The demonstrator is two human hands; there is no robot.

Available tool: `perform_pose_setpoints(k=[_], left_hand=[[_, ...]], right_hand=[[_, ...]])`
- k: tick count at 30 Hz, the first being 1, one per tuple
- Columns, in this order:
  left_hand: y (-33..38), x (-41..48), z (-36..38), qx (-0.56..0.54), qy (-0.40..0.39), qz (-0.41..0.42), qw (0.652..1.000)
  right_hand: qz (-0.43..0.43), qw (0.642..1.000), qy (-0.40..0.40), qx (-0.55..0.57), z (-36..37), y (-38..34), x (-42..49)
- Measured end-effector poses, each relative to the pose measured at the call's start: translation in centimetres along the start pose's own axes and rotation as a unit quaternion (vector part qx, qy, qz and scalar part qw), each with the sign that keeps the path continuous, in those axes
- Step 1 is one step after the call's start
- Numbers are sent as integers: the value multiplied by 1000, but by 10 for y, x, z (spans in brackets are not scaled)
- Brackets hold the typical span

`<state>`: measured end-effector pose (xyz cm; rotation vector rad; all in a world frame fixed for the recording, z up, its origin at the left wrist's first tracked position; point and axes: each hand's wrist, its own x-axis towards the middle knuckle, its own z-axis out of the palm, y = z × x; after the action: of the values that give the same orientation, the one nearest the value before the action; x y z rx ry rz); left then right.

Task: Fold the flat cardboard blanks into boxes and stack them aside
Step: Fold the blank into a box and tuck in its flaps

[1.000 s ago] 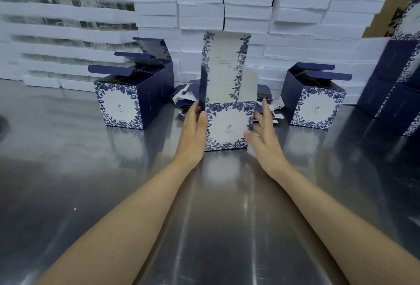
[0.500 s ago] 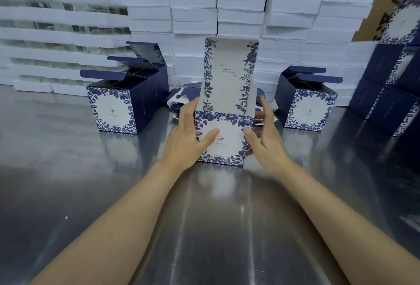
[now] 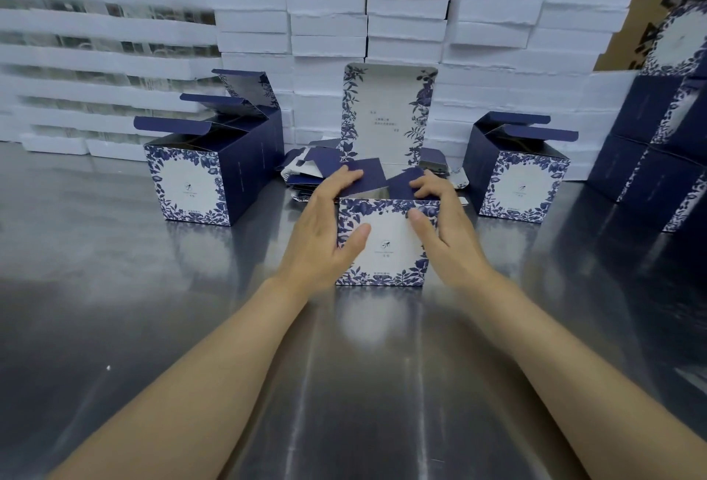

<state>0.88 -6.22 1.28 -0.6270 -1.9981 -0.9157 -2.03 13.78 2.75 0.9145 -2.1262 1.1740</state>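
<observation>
**A:** What are the hands doing?

**B:** The left hand (image 3: 325,234) clasps the box (image 3: 382,250), fingers bent over the left flap (image 3: 369,173), thumb on the printed front. The right hand (image 3: 445,227) mirrors it on the right flap (image 3: 403,181). The box stands mid-bench, its lid (image 3: 388,116) upright.

**A:** What might go wrong?

**B:** Likely the flaps spring up once the fingers lift, so the lid's edge catches and creases. Uneven pressure could also skew the walls.

**A:** Any room to move?

**B:** An open box on the left (image 3: 199,181) and an open box on the right (image 3: 520,181) stand apart from it. Loose blanks (image 3: 306,169) lie just behind, with white stacks (image 3: 329,20) farther back. The widest room is on the near bench (image 3: 344,384).
</observation>
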Motion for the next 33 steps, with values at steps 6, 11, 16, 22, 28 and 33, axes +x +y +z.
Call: perform_pose_setpoints(k=[6,11,16,22,28,33], left_hand=[[12,10,2,19,27,-23,999],[12,14,1,10,66,-15,998],[17,21,-3,-44,101,-62,992],[23,35,-13,-202,144,-188,950],[21,31,-17,-278,78,-258,922],[26,33,-12,-302,89,-349,883]], right_hand=[[-13,1000,15,-2,2,-3,1],[-31,999,34,-29,3,-4,0],[30,996,55,56,4,-16,3],[183,943,63,270,-11,-31,28],[367,837,2,407,-14,-38,36],[383,883,-34,268,-19,-44,39]])
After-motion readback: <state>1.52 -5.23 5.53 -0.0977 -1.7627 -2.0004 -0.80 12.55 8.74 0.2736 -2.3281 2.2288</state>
